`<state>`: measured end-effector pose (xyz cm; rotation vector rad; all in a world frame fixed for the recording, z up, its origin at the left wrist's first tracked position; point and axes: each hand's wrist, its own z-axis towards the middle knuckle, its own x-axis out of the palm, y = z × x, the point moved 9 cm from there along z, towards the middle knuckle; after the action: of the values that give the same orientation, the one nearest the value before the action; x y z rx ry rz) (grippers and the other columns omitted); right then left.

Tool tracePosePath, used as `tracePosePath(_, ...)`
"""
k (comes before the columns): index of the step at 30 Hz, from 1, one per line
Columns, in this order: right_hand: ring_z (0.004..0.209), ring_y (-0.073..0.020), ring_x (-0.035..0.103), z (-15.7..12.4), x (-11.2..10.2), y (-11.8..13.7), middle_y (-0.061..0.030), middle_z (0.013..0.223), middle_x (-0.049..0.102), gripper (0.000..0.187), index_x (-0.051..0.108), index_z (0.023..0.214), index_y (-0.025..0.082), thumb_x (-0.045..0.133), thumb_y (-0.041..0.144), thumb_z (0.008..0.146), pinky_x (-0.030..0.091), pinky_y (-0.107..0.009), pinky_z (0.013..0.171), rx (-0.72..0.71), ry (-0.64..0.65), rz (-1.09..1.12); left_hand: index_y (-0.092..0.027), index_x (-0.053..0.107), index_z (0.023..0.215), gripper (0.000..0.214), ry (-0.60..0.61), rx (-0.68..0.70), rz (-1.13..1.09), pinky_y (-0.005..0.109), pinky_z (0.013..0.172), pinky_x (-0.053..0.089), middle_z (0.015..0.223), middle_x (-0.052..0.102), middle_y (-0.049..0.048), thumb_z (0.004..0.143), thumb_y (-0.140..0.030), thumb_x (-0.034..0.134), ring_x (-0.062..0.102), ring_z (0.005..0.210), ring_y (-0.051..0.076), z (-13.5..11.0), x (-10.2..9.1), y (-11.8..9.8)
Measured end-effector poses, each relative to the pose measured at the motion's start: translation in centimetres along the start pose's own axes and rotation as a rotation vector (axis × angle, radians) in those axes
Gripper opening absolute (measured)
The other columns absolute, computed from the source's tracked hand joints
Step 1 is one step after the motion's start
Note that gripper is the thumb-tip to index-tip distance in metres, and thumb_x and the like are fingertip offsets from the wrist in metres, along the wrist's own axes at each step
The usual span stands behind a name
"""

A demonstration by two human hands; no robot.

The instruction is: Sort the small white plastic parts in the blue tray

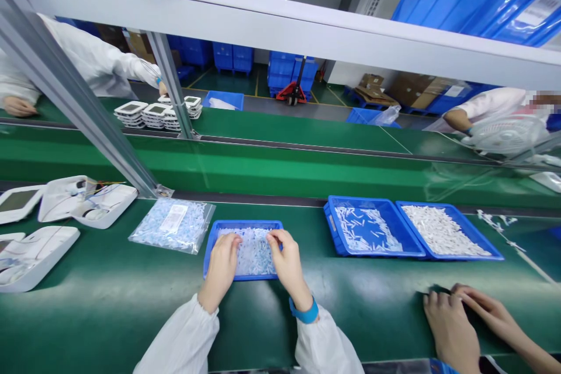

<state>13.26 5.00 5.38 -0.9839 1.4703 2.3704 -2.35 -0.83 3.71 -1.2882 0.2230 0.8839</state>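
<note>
A small blue tray [210,245] full of tiny white and pale blue parts [254,254] sits on the green bench in front of me. My left hand [221,266] rests over its left side, fingers curled down into the parts. My right hand [284,260] lies over its right side, fingertips bent together at the parts; a blue wristband is on that wrist. What either hand pinches is too small to make out.
A clear bag of small parts [173,225] lies left of the tray. Two larger blue trays [372,228] [447,231] of white parts stand to the right. White device shells [87,201] lie at far left. Another person's hands [460,321] rest at lower right.
</note>
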Motion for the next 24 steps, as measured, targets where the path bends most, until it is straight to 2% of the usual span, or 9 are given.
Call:
tracePosePath(4,0.089,-0.0179,0.062,0.5,1.9,-0.4,-0.0072,0.104,0.064,0.027,0.060,0.108,0.017,0.045,0.033,0.094,0.053,-0.034,0.078,0.024,0.005,0.161,-0.021,0.048,0.088,0.020,0.044,-0.124,-0.211,0.027,0.059,0.041,0.069,0.056,-0.0018,0.094,-0.030,0.031,0.055,0.060,0.014,0.2,1.2,-0.6)
tracePosePath(9,0.082,-0.0187,0.064,0.1,3.6,-3.1,-0.0061,0.089,0.068,0.018,0.064,0.094,0.018,0.058,0.032,0.084,0.052,-0.033,0.077,0.216,-0.038,0.612,-0.021,0.046,0.096,0.013,0.111,-0.137,-0.358,0.027,0.070,0.044,0.075,0.061,-0.0016,0.092,-0.030,0.038,0.059,0.072,0.014,0.1,3.0,-0.5)
tracePosePath(13,0.082,-0.0171,0.061,0.0,3.3,-2.5,-0.0046,0.087,0.067,0.013,0.066,0.087,0.019,0.058,0.029,0.085,0.048,-0.031,0.078,0.181,-0.006,0.579,-0.021,0.048,0.099,0.015,0.140,-0.146,-0.358,0.029,0.078,0.044,0.083,0.065,-0.0002,0.089,-0.031,0.046,0.061,0.082,0.015,0.0,3.4,0.1)
tracePosePath(16,0.080,-0.0156,0.059,0.2,2.8,-1.7,-0.0031,0.083,0.065,0.011,0.066,0.084,0.019,0.057,0.026,0.085,0.047,-0.029,0.075,0.133,-0.010,0.555,-0.021,0.048,0.100,0.017,0.163,-0.178,-0.340,0.028,0.076,0.044,0.080,0.066,-0.0013,0.086,-0.030,0.050,0.062,0.081,0.015,-0.1,3.6,0.2)
tracePosePath(24,0.081,-0.0170,0.061,0.1,3.7,-2.7,-0.0039,0.084,0.067,0.009,0.068,0.084,0.019,0.060,0.022,0.081,0.048,-0.029,0.075,0.190,0.034,0.628,-0.021,0.047,0.098,0.017,0.227,-0.224,-0.373,0.025,0.073,0.044,0.074,0.068,-0.0043,0.083,-0.025,0.054,0.064,0.076,0.014,-0.5,3.9,0.0)
